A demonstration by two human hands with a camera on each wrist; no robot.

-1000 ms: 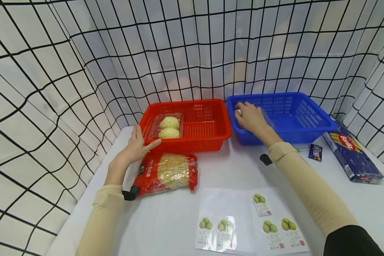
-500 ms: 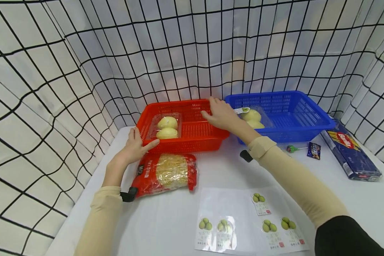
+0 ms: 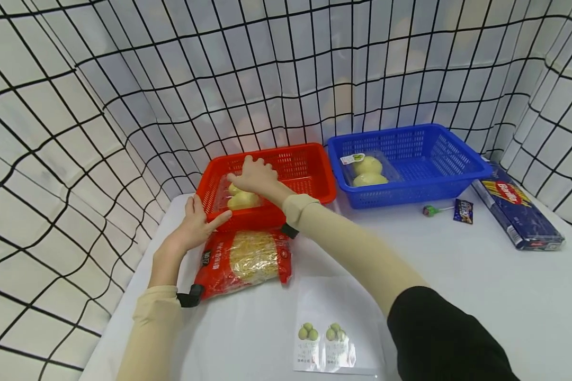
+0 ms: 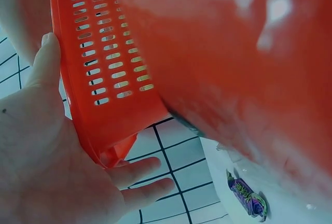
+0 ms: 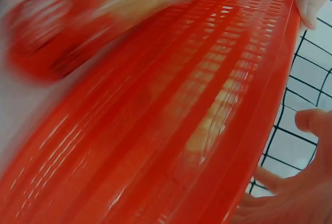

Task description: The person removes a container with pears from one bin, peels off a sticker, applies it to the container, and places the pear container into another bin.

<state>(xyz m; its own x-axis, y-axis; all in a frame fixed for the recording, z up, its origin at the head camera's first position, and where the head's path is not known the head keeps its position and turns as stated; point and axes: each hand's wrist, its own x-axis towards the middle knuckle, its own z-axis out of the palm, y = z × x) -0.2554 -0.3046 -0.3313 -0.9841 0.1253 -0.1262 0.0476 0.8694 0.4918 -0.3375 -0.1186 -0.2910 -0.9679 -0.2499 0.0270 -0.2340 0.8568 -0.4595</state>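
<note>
My left hand (image 3: 190, 227) rests at the left front corner of the red basket (image 3: 305, 164), thumb along the front rim and fingers along the side. The left wrist view shows its thumb (image 4: 46, 60) laid against the rim. Over the basket's left part hovers my right hand (image 3: 256, 177), fingers spread and loosely bent, with nothing held. It partly covers a clear pack of pale yellow round fruits (image 3: 244, 201) inside. In front of the basket lies a red bag of noodles (image 3: 252, 256). The blue basket (image 3: 419, 196) holds a similar fruit pack (image 3: 369, 166) with a label.
A dark blue Barilla box (image 3: 519, 211) lies at the right, near a small snack packet (image 3: 463, 210) and a lollipop (image 3: 429, 210). Fruit-picture cards (image 3: 307, 344) lie at the front. Black netting (image 3: 276, 95) surrounds the table's back and sides.
My right hand has left the fruit pack in the blue basket and moved left to over the red basket. The left hand stays at its corner. The head view has shifted slightly.
</note>
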